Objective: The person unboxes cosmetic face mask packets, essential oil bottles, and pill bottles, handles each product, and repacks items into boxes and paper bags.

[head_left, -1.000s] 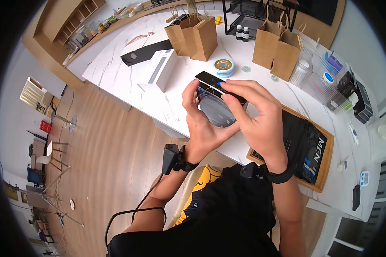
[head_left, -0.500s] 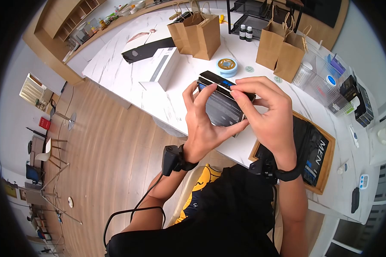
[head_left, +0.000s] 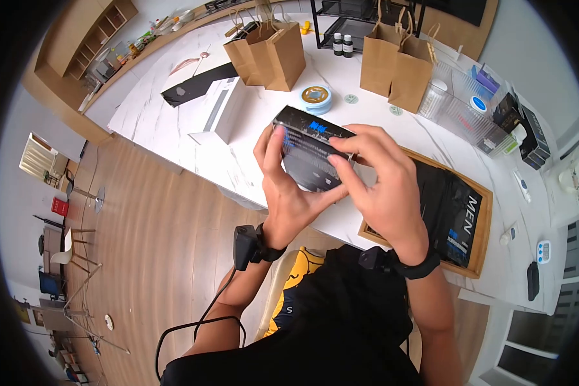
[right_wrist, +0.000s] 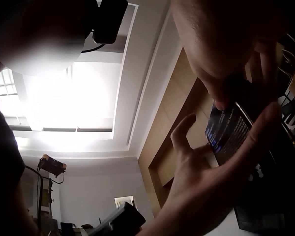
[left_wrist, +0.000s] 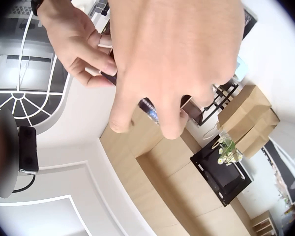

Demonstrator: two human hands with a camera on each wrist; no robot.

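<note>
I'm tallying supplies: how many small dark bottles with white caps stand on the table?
2: one dark bottle and, right of it, a second bottle, both near the black rack in the head view. The paper bags may hide more.

My head view looks forward and down from above the left hand (head_left: pixel 289 202) and right hand (head_left: pixel 389 186), wide enough to take in the surface (head_left: pixel 154 122) and the floor (head_left: pixel 161 257). My left wrist view sits right up against the back of the left hand, facing past it to an upturned room. My right wrist view, also close, angles up toward the ceiling (right_wrist: pixel 152 29). I see both hands and part of the black box (head_left: pixel 305 161) in head and right wrist; paper bags (head_left: pixel 273 61) in head and left wrist.
</note>
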